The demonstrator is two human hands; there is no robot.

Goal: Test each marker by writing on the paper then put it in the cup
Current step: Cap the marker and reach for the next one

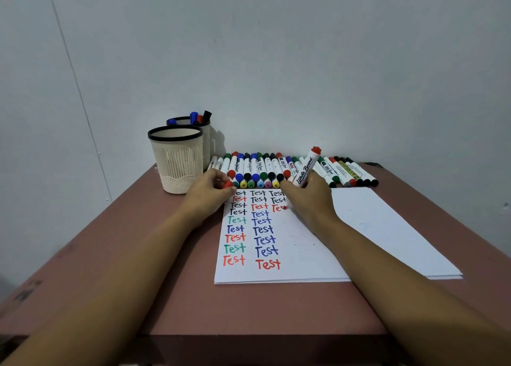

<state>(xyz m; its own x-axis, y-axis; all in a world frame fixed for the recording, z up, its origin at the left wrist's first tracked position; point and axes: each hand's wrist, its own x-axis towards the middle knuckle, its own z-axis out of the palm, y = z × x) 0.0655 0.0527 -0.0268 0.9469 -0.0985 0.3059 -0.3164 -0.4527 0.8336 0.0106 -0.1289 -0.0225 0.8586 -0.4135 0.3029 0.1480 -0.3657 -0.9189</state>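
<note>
Red marker (305, 170) leans tip-down on the paper (304, 244), right hand (309, 196) fingers curled round it. The left hand (210, 191) pinches its cap (228, 184), nearer the marker-filled cup (206, 138) far left on the counter (166, 255).

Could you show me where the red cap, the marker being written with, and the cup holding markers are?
red cap (228, 184): head view, on its rounded end.
red marker (304, 171): head view, on its white printed barrel.
rear cup (206, 144): head view, on its visible right wall.
</note>
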